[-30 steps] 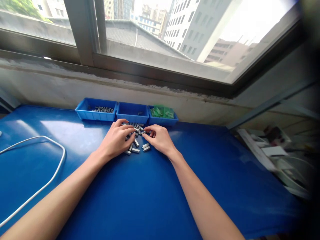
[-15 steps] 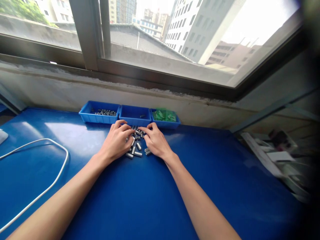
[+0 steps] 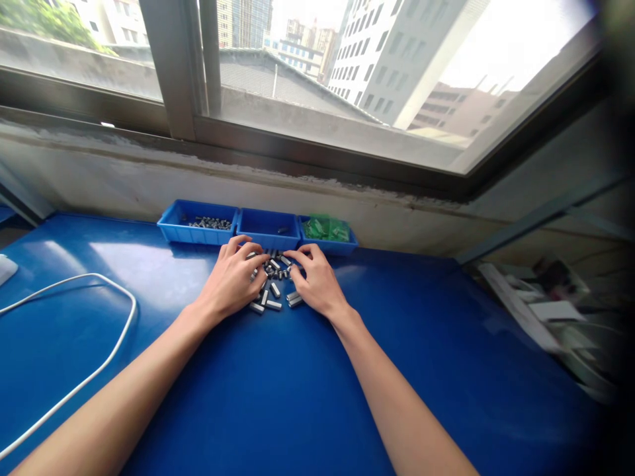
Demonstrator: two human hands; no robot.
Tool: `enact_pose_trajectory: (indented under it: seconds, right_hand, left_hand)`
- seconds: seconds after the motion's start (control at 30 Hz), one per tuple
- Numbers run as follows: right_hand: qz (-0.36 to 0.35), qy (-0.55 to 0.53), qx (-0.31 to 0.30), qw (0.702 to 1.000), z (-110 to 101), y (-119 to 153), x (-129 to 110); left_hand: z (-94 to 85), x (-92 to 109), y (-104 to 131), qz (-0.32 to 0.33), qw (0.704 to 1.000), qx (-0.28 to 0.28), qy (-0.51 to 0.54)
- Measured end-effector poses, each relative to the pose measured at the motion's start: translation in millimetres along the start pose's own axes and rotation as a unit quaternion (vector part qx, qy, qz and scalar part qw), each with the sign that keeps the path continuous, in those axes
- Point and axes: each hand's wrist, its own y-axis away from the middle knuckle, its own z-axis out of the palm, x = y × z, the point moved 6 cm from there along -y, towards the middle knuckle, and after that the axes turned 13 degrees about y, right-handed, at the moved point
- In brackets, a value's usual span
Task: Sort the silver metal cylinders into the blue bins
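Observation:
Several small silver metal pieces, short hexagonal rods and smaller stubs, lie scattered as a pile [image 3: 274,305] on the blue tabletop [image 3: 278,383]. My left hand [image 3: 237,272] rests at the pile's left side, fingers bent and apart, reaching over some pieces and hiding them. At the pile's right side is my right hand [image 3: 316,279], its thumb and forefinger spread beside the small pieces. A pair of longer metal rods [image 3: 294,299] lies just below the right thumb. Neither hand visibly grips a piece.
Behind the pile three blue bins stand in a row: the left bin [image 3: 171,231] holds small metal parts, the middle bin [image 3: 248,243] a dark piece, the right bin [image 3: 342,249] green plastic bags. A white cable [image 3: 131,311] curves across the left. The window frame [image 3: 317,149] rises behind.
My right hand has moved slightly right, away from the pile, and its thumb and forefinger have parted. More small pieces show between the hands. The left hand has hardly moved.

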Motion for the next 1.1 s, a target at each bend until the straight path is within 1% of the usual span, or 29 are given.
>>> enact_pose_trajectory:
  seconds: [0.1,0.17,0.27,0.4,0.53,0.67,0.77,0.9,1.0,1.1]
  right_hand:
    - [-0.023,0.045,-0.003,0.999,2.0,-3.3,-7.6]
    - [-0.034,0.052,-0.01,0.998,3.9,-4.2,-11.3]
    - [-0.043,0.029,-0.012,0.999,4.1,-3.3,-12.2]
    - [-0.027,-0.023,-0.006,0.999,0.8,-0.1,-5.7]
    - [-0.002,-0.058,-0.01,0.998,-0.5,3.0,0.5]
    - [-0.004,-0.051,-0.023,0.998,0.7,4.7,1.4]
    - [0.006,-0.054,-0.016,0.998,-0.5,4.3,2.8]
    - [0.033,-0.049,0.013,0.998,-4.3,2.8,5.4]
    - [0.017,-0.033,0.018,0.999,-4.7,1.8,2.1]
    - [0.001,-0.036,0.015,0.999,-3.6,1.6,-1.2]
  left_hand:
    - [2.2,0.2,0.3,0.001,1.0,-0.011,-0.004]
    - [1.3,0.2,0.3,0.001,1.0,-0.006,0.006]
    - [-1.5,0.3,0.2,0.002,0.999,0.006,0.031]
    - [-2.3,0.6,0.2,-0.003,0.998,0.006,0.069]
    - [1.8,3.7,0.9,0.004,0.996,-0.017,0.088]
    - [5.4,7.4,2.0,0.018,0.994,-0.038,0.098]
    - [5.8,9.0,2.3,0.025,0.995,-0.044,0.082]
    - [7.2,12.2,1.9,0.045,0.996,-0.067,0.04]
    - [6.5,14.5,1.1,0.055,0.996,-0.074,-0.002]
    - [3.3,15.7,0.1,0.051,0.996,-0.063,-0.036]
